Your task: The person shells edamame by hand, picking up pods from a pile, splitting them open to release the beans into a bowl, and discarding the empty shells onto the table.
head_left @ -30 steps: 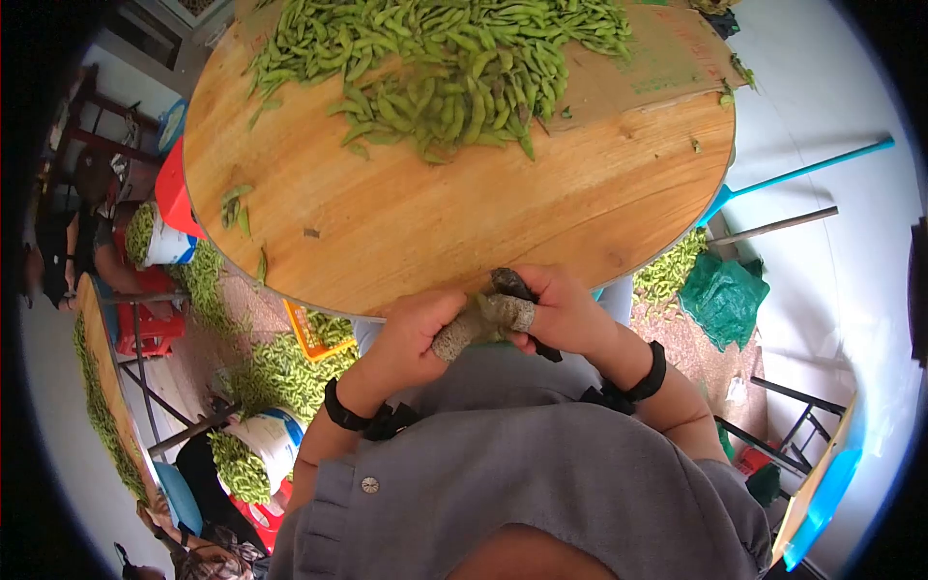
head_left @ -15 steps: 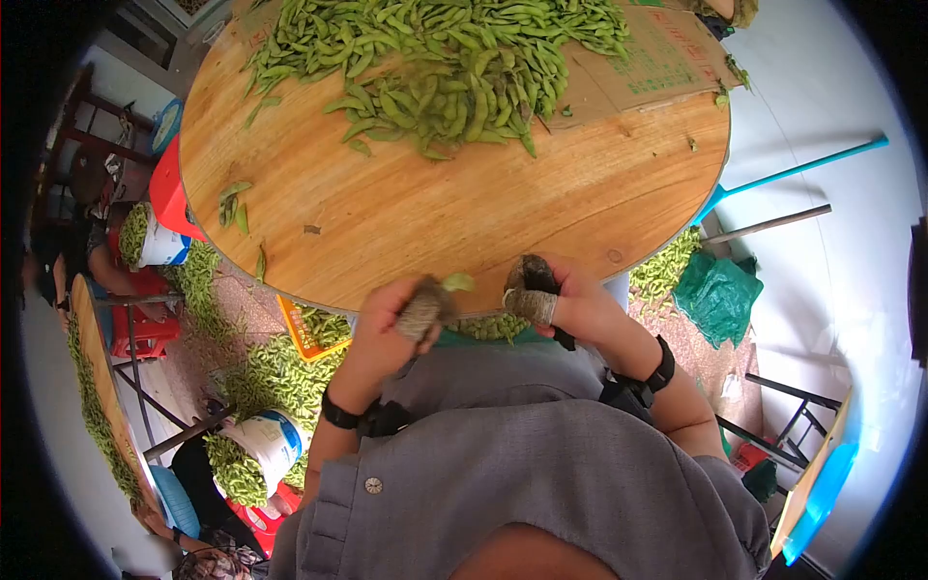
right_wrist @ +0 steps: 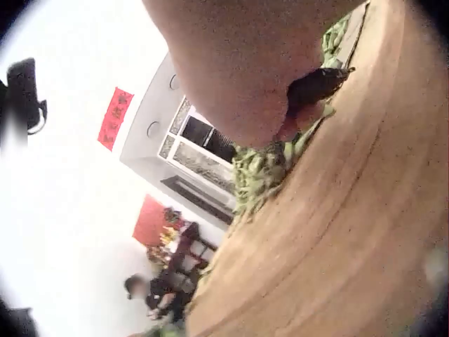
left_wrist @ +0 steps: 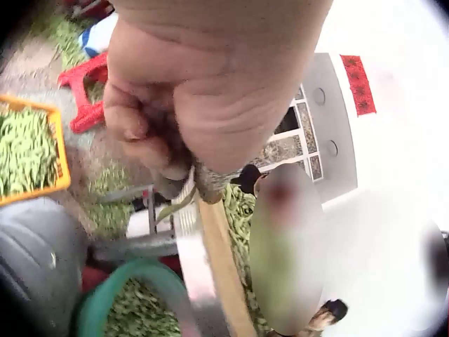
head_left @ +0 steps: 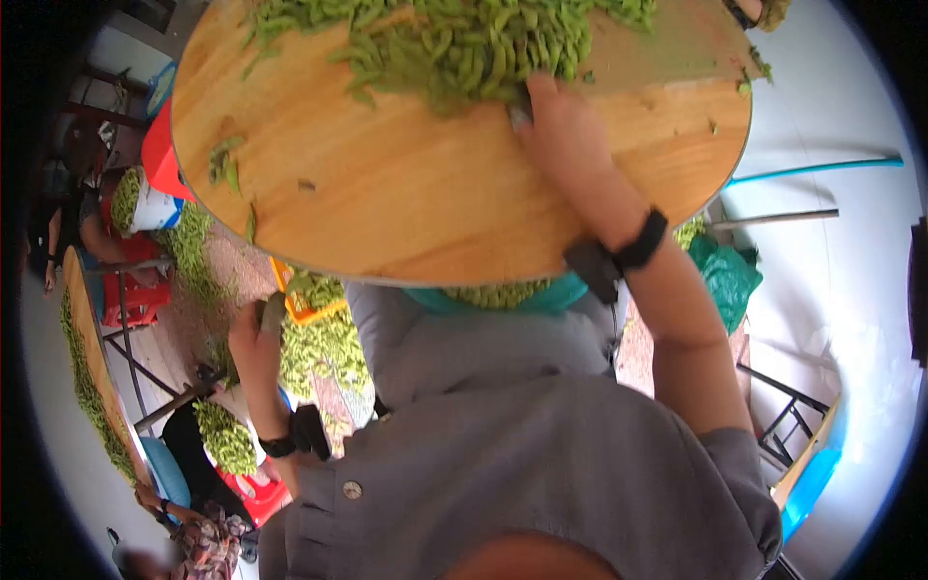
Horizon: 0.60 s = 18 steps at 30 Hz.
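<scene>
My right hand (head_left: 570,135) reaches over the round wooden table (head_left: 406,184) to the near edge of a heap of green soybean pods (head_left: 464,58). In the right wrist view, a dark finger cover (right_wrist: 316,88) shows beside the pods, while the hand hides most of its fingertips; I cannot tell whether it grips one. Low at the left, away from the table, is my left hand (head_left: 256,343). Its fingers curl, and grey-wrapped fingertips pinch a green pod (left_wrist: 177,207) in the left wrist view. A teal basin (head_left: 570,293) of green beans sits on the lap, under the table's edge.
A yellow crate (left_wrist: 62,158) of pods stands on the floor at left, among strewn pods (head_left: 329,358). Beyond are a red stool (head_left: 261,498) and a second table (head_left: 101,377). On the right lie a green plastic bag (head_left: 725,280) and a blue pole (head_left: 822,172).
Both hands were together above the lap, then parted. My right hand has gone forward to the pod heap; my left has swung down and left. The basin now shows more.
</scene>
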Tool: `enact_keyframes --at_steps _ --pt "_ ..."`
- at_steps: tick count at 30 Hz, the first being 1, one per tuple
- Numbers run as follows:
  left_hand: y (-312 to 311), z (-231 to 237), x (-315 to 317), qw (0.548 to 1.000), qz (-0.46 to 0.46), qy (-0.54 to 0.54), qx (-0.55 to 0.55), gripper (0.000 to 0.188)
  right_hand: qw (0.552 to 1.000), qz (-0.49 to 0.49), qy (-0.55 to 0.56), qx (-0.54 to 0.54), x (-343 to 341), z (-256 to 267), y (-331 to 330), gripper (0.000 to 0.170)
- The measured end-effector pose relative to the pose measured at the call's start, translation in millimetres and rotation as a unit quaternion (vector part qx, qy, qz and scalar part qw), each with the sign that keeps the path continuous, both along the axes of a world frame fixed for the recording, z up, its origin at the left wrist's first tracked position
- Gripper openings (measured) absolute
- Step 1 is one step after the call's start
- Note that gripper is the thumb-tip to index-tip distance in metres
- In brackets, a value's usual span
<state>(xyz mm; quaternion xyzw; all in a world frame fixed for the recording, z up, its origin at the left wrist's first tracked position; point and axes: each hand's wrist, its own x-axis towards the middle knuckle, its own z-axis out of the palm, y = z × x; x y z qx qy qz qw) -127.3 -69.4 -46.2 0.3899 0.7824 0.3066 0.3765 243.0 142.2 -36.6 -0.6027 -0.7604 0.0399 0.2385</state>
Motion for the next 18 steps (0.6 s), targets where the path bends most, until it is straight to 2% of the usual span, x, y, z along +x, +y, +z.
enact_keyframes --at_steps 1,2,3,5,7,8,9,10,11,13,14,16,18 --pt "0 -3 0 0.972 -0.034 0.23 0.034 0.018 1.0 -0.012 -0.018 0.013 -2 -9 7 0.018" --pt "1 -6 1 0.89 -0.076 0.445 0.069 0.018 1.0 -0.014 -0.019 -0.006 -2 -12 1 0.018" --pt "4 -4 10 0.891 -0.083 0.443 0.059 0.018 1.0 0.0 -0.015 -0.024 -3 -9 -1 0.02" --pt "21 12 43 0.914 -0.017 0.329 0.237 0.018 0.999 0.009 -0.009 -0.039 1 0 -5 0.021" --pt "34 18 76 0.948 -0.066 0.169 0.261 0.021 0.996 0.011 0.067 -0.056 8 9 -25 0.022" --pt "43 20 97 0.942 -0.129 0.117 0.285 0.022 0.996 0.008 0.065 -0.059 9 12 -36 0.022" --pt "51 27 119 0.963 -0.164 0.011 0.215 0.023 0.989 0.019 0.127 -0.071 8 15 -50 0.021" --pt "60 32 139 0.962 -0.223 0.002 0.155 0.025 0.978 0.029 0.189 -0.083 7 18 -63 0.02" --pt "68 34 158 0.95 -0.252 -0.136 0.127 0.027 0.978 0.029 0.188 -0.085 4 22 -77 0.02" --pt "79 26 184 0.92 -0.265 -0.279 0.07 0.026 0.961 0.079 0.245 -0.102 0 30 -102 0.02" --pt "82 23 193 0.921 -0.264 -0.278 0.072 0.026 0.961 0.081 0.245 -0.101 0 31 -112 0.02" --pt "88 17 202 0.882 -0.188 -0.432 0.017 0.025 0.962 0.11 0.239 -0.076 0 26 -124 0.02" --pt "86 10 199 0.897 -0.194 -0.392 0.053 0.023 0.957 0.131 0.238 -0.098 8 28 -123 0.022"
